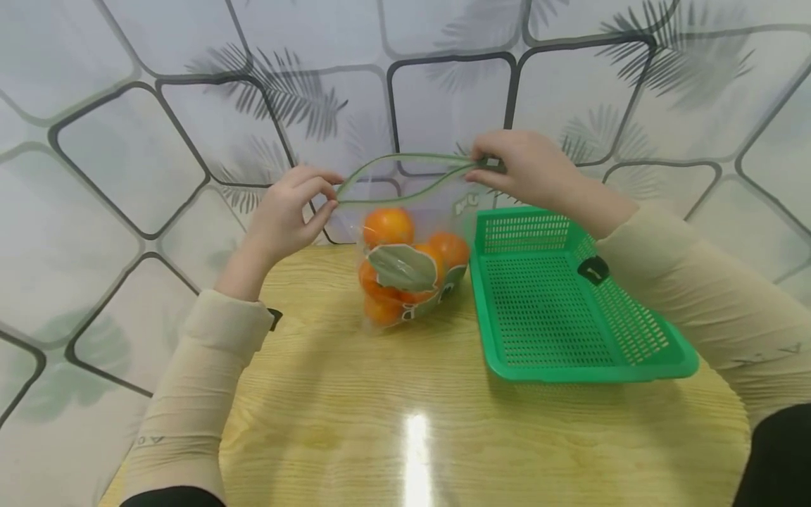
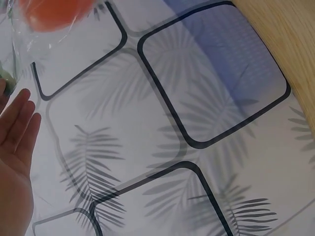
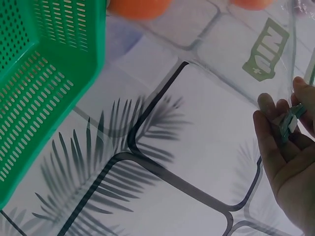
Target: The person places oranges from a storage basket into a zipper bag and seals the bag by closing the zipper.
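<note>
A clear zip bag point(image 1: 403, 269) with a green seal strip and green print holds several oranges point(image 1: 388, 227). Its mouth gapes between the two hands, and its bottom is at the wooden table. At the mouth's left corner, my left hand point(image 1: 288, 211) pinches the rim between thumb and fingertips. My right hand point(image 1: 529, 169) pinches the opposite corner; in the right wrist view a small green slider point(image 3: 290, 121) sits among those fingers. In the left wrist view only part of the left hand point(image 2: 17, 142) shows at the edge.
A green plastic basket point(image 1: 494, 338) with perforated walls stands right of the bag, under the right forearm. The wooden table point(image 1: 355, 422) spreads in front. Behind it rises a wall point(image 1: 450, 105) patterned with dark rounded outlines and leaves.
</note>
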`<state>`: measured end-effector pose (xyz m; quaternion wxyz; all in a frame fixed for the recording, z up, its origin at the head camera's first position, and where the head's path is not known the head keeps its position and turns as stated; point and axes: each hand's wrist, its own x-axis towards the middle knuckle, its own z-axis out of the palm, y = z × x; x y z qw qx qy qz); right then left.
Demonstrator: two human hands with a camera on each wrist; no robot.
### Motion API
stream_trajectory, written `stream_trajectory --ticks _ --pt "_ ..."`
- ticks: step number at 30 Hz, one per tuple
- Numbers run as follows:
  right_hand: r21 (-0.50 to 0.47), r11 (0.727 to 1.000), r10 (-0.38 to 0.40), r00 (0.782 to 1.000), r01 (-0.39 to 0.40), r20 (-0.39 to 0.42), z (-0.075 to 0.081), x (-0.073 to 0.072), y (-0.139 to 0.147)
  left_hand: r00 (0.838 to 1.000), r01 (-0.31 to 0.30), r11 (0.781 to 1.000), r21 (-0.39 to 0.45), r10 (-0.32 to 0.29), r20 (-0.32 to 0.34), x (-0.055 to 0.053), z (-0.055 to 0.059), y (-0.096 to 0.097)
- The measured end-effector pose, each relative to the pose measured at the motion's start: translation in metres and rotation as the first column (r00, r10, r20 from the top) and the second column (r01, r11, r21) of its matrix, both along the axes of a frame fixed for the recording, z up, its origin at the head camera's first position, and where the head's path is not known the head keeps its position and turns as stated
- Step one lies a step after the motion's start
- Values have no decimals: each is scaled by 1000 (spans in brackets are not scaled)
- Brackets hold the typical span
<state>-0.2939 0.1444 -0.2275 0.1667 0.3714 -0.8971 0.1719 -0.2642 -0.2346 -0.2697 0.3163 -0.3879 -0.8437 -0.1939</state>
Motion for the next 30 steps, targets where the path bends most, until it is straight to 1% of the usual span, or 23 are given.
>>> stream_trajectory --ticks 4,8,10,13,17,20,24,27,30 --pt "-45 999 -6 999 8 47 -1 1 0 1000 -10 1000 24 10 -11 -2 -1 -3" --pt "-100 995 -14 993 26 115 0 3 0 999 -20 999 37 22 -46 -3 1 -5" --pt "-121 992 -19 989 36 144 0 3 -1 997 -37 998 44 40 -63 -3 3 -6" --pt "-135 989 -30 985 53 169 1 3 -2 995 -67 996 61 71 -71 -3 6 -9" --pt "-158 984 -48 979 80 196 0 1 -4 991 -107 990 88 113 -74 -1 12 -12" --pt "-213 973 -40 976 87 216 -1 -1 -5 987 -129 986 106 138 -83 1 17 -15" --pt "-266 960 -35 979 88 199 -2 -1 -5 982 -153 982 114 163 -93 2 20 -18" --pt "-270 958 -45 982 95 184 -1 1 -5 980 -168 978 123 179 -89 2 21 -19" --pt "-296 948 -45 970 117 239 0 1 -5 977 -186 972 143 198 -74 2 22 -19"
